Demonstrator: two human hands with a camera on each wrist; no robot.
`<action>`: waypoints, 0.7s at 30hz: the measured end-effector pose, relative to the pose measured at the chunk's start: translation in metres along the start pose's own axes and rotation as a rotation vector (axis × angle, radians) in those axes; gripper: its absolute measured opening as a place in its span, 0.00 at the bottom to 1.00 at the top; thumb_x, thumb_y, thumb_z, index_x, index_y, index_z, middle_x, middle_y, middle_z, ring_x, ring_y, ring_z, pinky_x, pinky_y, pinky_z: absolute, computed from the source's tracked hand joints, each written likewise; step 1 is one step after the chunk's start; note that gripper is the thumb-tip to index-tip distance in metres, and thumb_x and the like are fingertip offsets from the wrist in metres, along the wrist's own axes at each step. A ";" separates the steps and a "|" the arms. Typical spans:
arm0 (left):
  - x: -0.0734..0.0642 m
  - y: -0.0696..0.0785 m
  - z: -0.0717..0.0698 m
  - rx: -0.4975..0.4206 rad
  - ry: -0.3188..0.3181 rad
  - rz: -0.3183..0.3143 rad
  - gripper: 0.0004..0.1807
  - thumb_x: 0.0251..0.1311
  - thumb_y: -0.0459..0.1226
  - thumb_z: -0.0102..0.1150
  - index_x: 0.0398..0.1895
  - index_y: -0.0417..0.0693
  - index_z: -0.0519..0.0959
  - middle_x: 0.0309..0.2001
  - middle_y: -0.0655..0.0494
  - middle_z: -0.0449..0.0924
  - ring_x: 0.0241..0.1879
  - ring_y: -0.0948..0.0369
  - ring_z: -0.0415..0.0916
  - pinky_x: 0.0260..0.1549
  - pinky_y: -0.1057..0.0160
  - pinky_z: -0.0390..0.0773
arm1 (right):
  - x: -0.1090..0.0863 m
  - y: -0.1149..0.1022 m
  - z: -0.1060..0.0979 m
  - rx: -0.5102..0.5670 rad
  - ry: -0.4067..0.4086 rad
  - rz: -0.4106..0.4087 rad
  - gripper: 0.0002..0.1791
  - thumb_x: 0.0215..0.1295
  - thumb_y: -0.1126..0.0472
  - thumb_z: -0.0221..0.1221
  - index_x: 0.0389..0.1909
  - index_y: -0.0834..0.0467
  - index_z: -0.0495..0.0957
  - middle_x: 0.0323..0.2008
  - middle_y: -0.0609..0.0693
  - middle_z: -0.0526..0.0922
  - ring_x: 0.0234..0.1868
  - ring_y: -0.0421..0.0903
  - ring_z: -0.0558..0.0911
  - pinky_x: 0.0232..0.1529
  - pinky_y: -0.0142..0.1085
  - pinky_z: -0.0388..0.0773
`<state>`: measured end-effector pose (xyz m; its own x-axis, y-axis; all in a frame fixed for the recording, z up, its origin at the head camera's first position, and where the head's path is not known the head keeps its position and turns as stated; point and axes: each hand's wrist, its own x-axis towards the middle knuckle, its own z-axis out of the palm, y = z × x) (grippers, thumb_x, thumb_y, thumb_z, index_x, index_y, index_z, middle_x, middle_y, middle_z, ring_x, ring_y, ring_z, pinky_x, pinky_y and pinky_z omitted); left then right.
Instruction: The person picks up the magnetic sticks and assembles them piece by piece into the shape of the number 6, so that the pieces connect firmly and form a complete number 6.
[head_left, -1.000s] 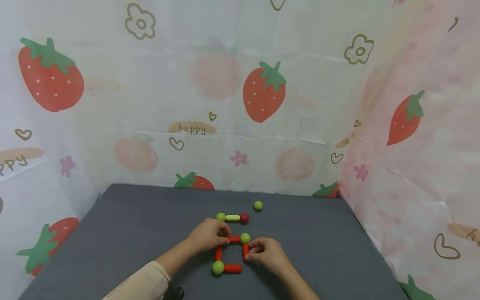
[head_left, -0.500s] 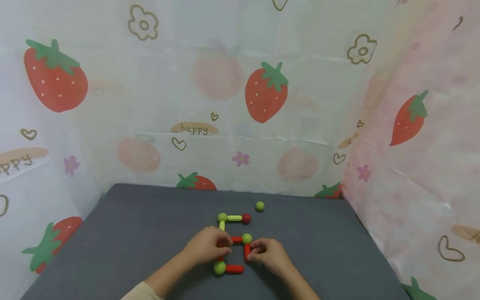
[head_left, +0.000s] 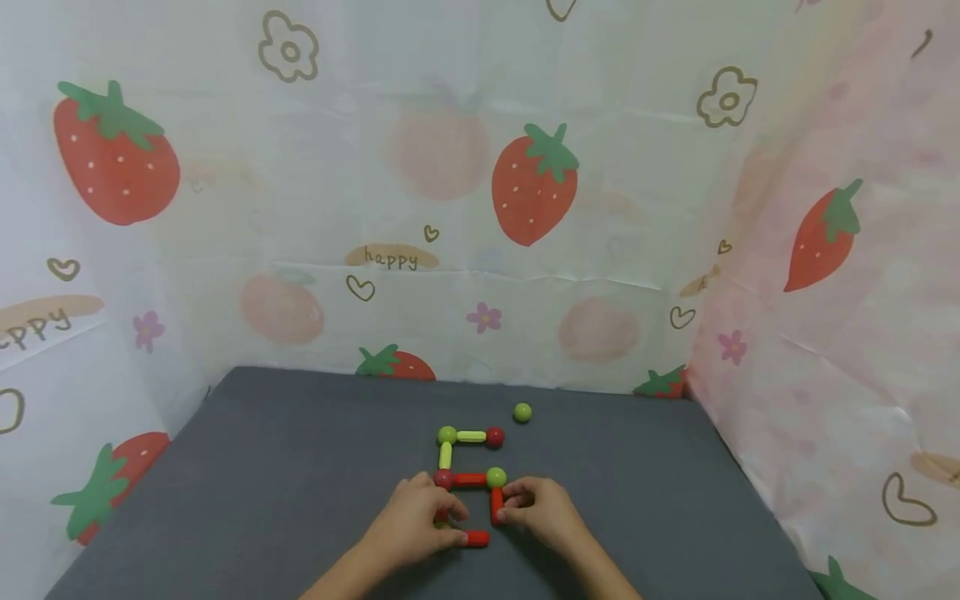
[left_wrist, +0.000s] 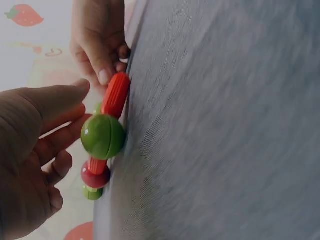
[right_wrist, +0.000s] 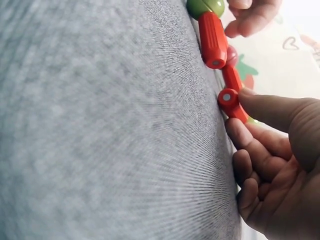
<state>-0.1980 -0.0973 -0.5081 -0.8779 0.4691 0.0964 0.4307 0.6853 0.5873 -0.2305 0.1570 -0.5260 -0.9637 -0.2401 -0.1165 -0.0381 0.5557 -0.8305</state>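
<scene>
My right hand (head_left: 546, 510) pinches a red magnetic rod (head_left: 497, 506) between thumb and fingers; its far end meets a green ball (head_left: 496, 477). From that ball another red rod (head_left: 470, 480) runs left to a crimson ball (head_left: 443, 479). My left hand (head_left: 412, 521), thumb and fingers apart, hovers around the near green ball (left_wrist: 103, 136), mostly hidden in the head view. A lower red rod (head_left: 477, 539) sticks out rightward from this ball, its free end showing a metal dot in the right wrist view.
Beyond the crimson ball, a yellow-green rod (head_left: 446, 457) leads to a green ball (head_left: 447, 436). Another yellow-green rod (head_left: 471, 437) joins that to a crimson ball (head_left: 495, 437). A loose green ball (head_left: 522, 412) lies farther back on the grey tabletop (head_left: 322, 450); printed curtains surround it.
My left hand has moved from the left crimson ball toward me, to the near green ball, uncovering the crimson ball and yellow-green rod. My right hand keeps its pinch in place.
</scene>
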 end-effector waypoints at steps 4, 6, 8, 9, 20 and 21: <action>-0.006 0.004 0.006 0.020 0.035 -0.020 0.13 0.50 0.50 0.79 0.39 0.64 0.90 0.32 0.76 0.80 0.33 0.68 0.60 0.37 0.60 0.59 | 0.001 -0.001 0.000 -0.004 -0.010 0.007 0.19 0.57 0.56 0.76 0.47 0.60 0.86 0.31 0.46 0.86 0.32 0.41 0.81 0.32 0.37 0.77; -0.009 0.005 0.008 0.020 0.052 -0.023 0.13 0.48 0.50 0.79 0.39 0.64 0.90 0.32 0.76 0.80 0.33 0.68 0.60 0.37 0.60 0.58 | 0.001 0.000 -0.001 -0.004 -0.016 0.011 0.19 0.57 0.56 0.76 0.47 0.60 0.86 0.31 0.46 0.86 0.32 0.41 0.81 0.32 0.37 0.77; -0.010 0.006 0.010 0.018 0.067 -0.027 0.14 0.47 0.50 0.80 0.38 0.64 0.90 0.32 0.77 0.80 0.33 0.68 0.60 0.37 0.60 0.58 | 0.001 0.000 -0.001 0.000 -0.019 0.010 0.19 0.57 0.56 0.75 0.47 0.60 0.86 0.31 0.46 0.86 0.32 0.41 0.81 0.31 0.37 0.77; -0.011 0.007 0.011 0.019 0.073 -0.029 0.14 0.47 0.50 0.80 0.38 0.65 0.90 0.31 0.76 0.80 0.32 0.68 0.60 0.36 0.60 0.58 | 0.001 0.000 -0.001 0.003 -0.020 0.008 0.19 0.57 0.56 0.75 0.47 0.60 0.86 0.31 0.46 0.86 0.31 0.42 0.81 0.31 0.37 0.78; -0.013 0.005 0.022 0.038 0.088 -0.075 0.15 0.44 0.48 0.82 0.39 0.67 0.90 0.31 0.75 0.78 0.33 0.67 0.60 0.36 0.59 0.57 | 0.001 0.002 0.000 0.004 -0.014 -0.009 0.18 0.57 0.56 0.76 0.46 0.60 0.86 0.31 0.46 0.86 0.29 0.42 0.80 0.29 0.38 0.77; -0.013 0.005 0.023 0.031 0.084 -0.080 0.15 0.45 0.48 0.81 0.39 0.67 0.90 0.31 0.75 0.78 0.33 0.66 0.60 0.36 0.58 0.57 | 0.001 0.002 0.000 0.007 -0.015 -0.009 0.19 0.57 0.57 0.76 0.46 0.60 0.86 0.31 0.46 0.86 0.29 0.42 0.80 0.29 0.38 0.77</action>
<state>-0.1796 -0.0872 -0.5248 -0.9236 0.3647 0.1179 0.3636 0.7364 0.5705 -0.2314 0.1580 -0.5279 -0.9592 -0.2574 -0.1168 -0.0451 0.5475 -0.8356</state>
